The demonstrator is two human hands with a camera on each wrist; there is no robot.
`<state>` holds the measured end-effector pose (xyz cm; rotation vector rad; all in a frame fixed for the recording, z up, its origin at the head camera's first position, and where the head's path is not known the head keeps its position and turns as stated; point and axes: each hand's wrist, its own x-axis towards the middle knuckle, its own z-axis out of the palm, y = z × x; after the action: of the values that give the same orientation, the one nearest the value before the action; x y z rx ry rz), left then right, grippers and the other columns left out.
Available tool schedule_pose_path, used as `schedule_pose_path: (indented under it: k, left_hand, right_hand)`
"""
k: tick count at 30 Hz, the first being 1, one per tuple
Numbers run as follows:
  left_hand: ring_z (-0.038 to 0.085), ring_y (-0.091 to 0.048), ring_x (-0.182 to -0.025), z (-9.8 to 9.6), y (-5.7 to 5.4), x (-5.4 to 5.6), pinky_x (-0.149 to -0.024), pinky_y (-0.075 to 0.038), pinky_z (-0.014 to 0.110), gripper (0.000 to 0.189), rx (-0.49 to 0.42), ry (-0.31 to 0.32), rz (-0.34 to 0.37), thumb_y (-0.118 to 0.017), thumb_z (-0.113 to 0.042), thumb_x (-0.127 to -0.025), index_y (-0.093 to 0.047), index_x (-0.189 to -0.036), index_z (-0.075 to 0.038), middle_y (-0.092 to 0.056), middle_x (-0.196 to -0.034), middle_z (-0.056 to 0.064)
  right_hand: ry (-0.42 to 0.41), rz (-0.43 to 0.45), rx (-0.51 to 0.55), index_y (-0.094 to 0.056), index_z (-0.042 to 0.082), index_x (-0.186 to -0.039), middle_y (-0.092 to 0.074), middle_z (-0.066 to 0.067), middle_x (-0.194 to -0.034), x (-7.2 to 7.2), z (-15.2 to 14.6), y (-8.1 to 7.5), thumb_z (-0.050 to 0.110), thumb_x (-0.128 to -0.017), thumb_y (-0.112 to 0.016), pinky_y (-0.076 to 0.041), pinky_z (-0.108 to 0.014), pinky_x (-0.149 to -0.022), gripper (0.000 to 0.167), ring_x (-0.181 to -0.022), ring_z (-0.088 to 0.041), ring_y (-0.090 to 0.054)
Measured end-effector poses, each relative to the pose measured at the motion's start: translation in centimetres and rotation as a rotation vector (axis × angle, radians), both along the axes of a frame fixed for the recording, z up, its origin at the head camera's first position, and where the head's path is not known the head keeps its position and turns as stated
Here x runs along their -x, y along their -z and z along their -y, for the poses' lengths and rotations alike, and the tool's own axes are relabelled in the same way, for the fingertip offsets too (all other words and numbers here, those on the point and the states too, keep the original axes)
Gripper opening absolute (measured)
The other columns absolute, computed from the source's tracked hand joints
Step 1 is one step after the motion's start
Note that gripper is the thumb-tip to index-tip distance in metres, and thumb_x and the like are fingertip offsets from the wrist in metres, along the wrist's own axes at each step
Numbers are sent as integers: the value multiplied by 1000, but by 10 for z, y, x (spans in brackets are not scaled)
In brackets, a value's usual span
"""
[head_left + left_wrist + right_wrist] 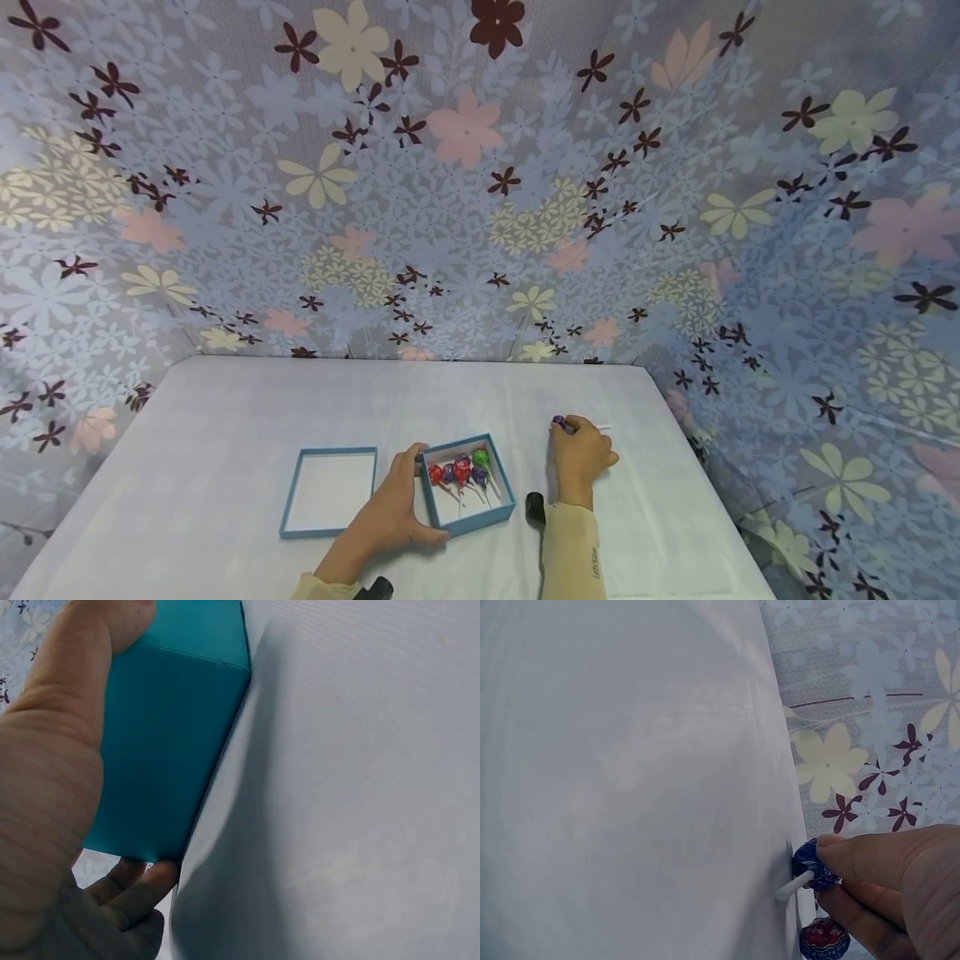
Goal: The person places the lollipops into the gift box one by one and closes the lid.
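Observation:
My left hand [400, 506] holds a blue open box [480, 523] by its left side, thumb at the near corner and fingers at the far one. In the left wrist view, the box's teal outer wall [169, 750] lies between thumb and fingers. Several wrapped lollipops, red, purple and green [481, 458], lie in the box. To the right of it, my right hand [581, 450] is low over the table. Its thumb and fingers pinch a blue-wrapped lollipop [808, 859] with a white stick. A second lollipop, with a dark red and blue wrapper [825, 939], shows just beside those fingers.
A shallow blue-rimmed lid [327, 533], white inside, lies left of the box. The white-covered table [225, 417] meets a flowered cloth [465, 250] behind and at the sides. A black strap piece [535, 507] shows by the right sleeve.

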<state>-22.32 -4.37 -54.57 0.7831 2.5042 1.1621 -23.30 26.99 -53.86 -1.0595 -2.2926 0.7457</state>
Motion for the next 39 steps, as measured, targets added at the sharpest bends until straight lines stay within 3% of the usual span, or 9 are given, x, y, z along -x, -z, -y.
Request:
schedule_pose_path:
  k: [20,29,39]
  left_hand:
    - [37,-41,-138,-1,-2,-1,-112,-39,57,137,7,-14,20,-94,-57,-56,-14,-157,-12,-35,-146,19]
    - [35,-43,-137,-1,-3,-2,-112,-40,54,137,14,-5,-25,-93,-58,-56,-14,-158,-9,-35,-145,18]
    - [37,-43,-136,1,-7,-3,-111,-40,56,137,3,-4,-8,-93,-57,-57,-14,-157,-8,-36,-145,20]
  right_hand:
    - [-7,-18,-5,-77,3,-108,-74,-19,-106,0,-2,-1,21,-85,-78,-29,-58,-89,29,-99,-43,-56]
    - [-16,7,-18,-77,4,-107,-74,-18,-105,1,-3,-1,24,-86,-76,-30,-58,-89,29,-99,-44,-57]
    - [-16,-8,-4,-78,5,-104,-75,-17,-103,0,-1,-3,24,-84,-78,-29,-58,-89,27,-99,-43,-58]
